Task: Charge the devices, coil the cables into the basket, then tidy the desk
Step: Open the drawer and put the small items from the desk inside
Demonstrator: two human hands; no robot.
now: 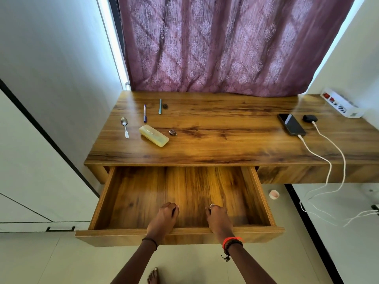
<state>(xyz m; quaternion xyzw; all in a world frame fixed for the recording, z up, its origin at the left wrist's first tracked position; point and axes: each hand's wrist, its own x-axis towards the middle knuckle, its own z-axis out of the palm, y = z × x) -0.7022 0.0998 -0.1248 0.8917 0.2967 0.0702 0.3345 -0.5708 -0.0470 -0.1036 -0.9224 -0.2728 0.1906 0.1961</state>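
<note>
Hanging over the wood-grain drawer [133, 193] of the glossy table [225, 128], the left hand [164, 218] and right hand [217, 220] are held apart, fingers curled; grasp cannot be told.

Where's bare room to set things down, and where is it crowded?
Bare: the wide middle of the desk between the yellow case and the phone; the drawer floor past the left hand and right hand. Crowded: left end, with spoon and pens; right end, with earbud case, cables and power strip.
</note>
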